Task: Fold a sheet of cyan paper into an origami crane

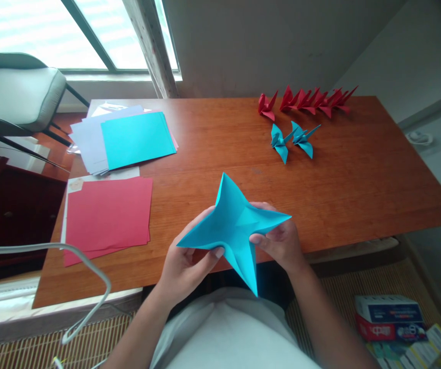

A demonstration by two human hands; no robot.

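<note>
A blue paper sheet (233, 225), creased into a four-pointed star shape, is held over the near edge of the wooden table (213, 148). My left hand (188, 264) pinches its left point, thumb on top. My right hand (282, 240) grips its right side, thumb pressed on the paper. Both hands are closed on the sheet.
Two blue paper cranes (292, 139) and a row of red paper cranes (307, 101) stand at the far right. A blue and pale paper stack (124, 137) and a red paper stack (107, 216) lie at the left. A grey chair (16, 92) stands beyond; boxes (392, 318) lie on the floor, and a white cable (85, 266) hangs over the table's near left edge.
</note>
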